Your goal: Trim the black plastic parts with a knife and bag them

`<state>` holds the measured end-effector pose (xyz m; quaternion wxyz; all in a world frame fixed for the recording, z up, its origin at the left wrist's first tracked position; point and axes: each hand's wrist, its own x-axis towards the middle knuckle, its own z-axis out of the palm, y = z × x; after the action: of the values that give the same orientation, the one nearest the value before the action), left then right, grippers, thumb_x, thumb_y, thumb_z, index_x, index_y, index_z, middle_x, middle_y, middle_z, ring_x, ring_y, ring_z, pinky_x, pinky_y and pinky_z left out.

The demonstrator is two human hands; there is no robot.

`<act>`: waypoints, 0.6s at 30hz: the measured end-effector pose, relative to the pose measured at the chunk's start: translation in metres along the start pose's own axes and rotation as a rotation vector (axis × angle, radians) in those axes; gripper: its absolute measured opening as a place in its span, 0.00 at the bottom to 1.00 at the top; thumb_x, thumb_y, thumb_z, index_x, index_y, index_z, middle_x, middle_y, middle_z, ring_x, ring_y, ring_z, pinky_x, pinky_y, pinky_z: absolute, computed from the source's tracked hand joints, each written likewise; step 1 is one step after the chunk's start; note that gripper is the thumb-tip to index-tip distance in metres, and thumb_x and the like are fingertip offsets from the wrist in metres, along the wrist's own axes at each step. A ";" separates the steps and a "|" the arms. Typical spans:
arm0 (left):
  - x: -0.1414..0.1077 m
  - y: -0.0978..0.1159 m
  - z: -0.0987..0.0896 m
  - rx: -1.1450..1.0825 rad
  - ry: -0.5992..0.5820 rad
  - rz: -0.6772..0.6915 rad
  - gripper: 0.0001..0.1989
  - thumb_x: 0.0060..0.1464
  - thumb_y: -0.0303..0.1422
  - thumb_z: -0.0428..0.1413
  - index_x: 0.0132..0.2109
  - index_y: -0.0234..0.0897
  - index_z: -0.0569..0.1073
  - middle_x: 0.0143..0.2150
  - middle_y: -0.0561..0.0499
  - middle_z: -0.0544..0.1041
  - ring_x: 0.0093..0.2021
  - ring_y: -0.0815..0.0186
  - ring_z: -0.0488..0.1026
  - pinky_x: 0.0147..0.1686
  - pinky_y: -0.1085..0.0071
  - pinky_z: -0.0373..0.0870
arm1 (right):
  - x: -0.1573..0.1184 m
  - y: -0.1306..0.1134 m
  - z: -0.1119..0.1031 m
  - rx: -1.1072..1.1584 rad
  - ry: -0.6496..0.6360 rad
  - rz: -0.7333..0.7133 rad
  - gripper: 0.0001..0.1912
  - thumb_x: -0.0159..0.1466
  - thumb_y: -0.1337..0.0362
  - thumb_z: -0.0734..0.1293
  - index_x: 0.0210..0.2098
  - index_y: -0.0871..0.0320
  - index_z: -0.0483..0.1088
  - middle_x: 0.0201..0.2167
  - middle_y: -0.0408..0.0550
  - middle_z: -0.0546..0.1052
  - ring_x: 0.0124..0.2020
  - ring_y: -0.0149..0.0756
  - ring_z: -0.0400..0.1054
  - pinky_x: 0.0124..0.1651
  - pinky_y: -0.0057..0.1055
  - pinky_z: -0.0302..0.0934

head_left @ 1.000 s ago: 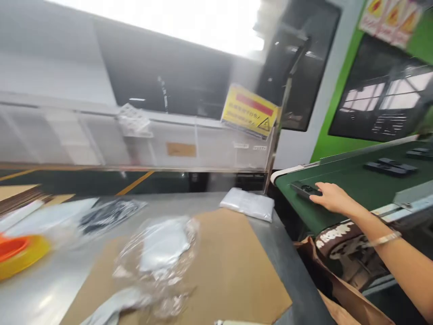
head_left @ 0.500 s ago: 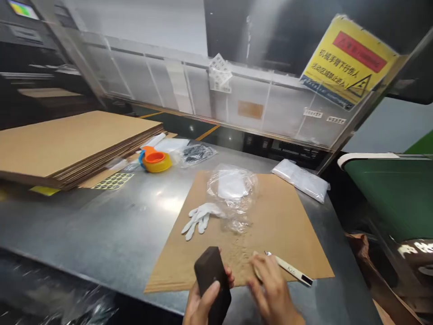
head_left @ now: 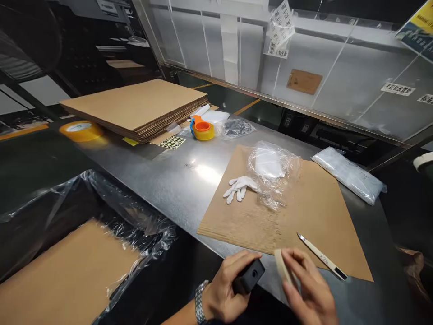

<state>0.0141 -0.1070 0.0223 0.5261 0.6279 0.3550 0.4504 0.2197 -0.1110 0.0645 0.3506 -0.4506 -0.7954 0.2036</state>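
Observation:
My left hand (head_left: 230, 286), with a metal watch on its wrist, is wrapped round a black block-like object (head_left: 249, 276) near the table's front edge. To its right, my right hand (head_left: 309, 289) pinches a beige ring-shaped roll (head_left: 283, 267) between thumb and fingers. Beyond both hands lies a brown cardboard sheet (head_left: 243, 221). On it rest a white glove (head_left: 239, 188), a clear plastic bag with something white inside (head_left: 269, 164), and a beige pen-like knife marked A26 (head_left: 323, 257), just right of my right hand.
A cardboard stack (head_left: 135, 106) stands at the back left, near an orange and yellow tape dispenser (head_left: 204, 131) and a yellow tape roll (head_left: 81, 130). A wrapped white packet (head_left: 350, 175) lies at the right. A plastic-lined bin (head_left: 88, 178) holding cardboard is at the lower left.
The view has turned left and down, showing the bin. My left hand has tilted the black object so its end faces the camera. My right hand has lifted the beige roll off the cardboard.

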 end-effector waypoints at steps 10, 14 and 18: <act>-0.007 0.009 -0.005 0.168 -0.185 0.065 0.15 0.43 0.27 0.52 0.41 0.35 0.73 0.26 0.49 0.67 0.25 0.64 0.63 0.26 0.69 0.59 | 0.020 -0.038 0.014 0.059 -0.145 -0.290 0.33 0.58 0.75 0.59 0.62 0.52 0.52 0.41 0.54 0.69 0.41 0.40 0.64 0.39 0.39 0.65; -0.011 0.011 -0.004 0.044 -0.126 0.024 0.13 0.47 0.33 0.53 0.40 0.34 0.76 0.26 0.46 0.71 0.27 0.61 0.67 0.30 0.66 0.64 | 0.013 -0.040 0.021 0.070 -0.076 -0.343 0.31 0.59 0.73 0.61 0.61 0.52 0.54 0.39 0.52 0.69 0.38 0.39 0.64 0.38 0.37 0.65; -0.015 0.011 0.005 -0.428 -0.099 -0.219 0.18 0.45 0.37 0.57 0.44 0.36 0.75 0.36 0.45 0.76 0.37 0.57 0.71 0.38 0.63 0.67 | 0.009 -0.036 0.024 0.208 -0.071 -0.127 0.27 0.61 0.71 0.59 0.59 0.52 0.57 0.45 0.54 0.65 0.45 0.41 0.64 0.43 0.39 0.65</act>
<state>0.0133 -0.1250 0.0296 0.7098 0.4811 0.2912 0.4243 0.1782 -0.1217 0.0747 0.3793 -0.3530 -0.8088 0.2781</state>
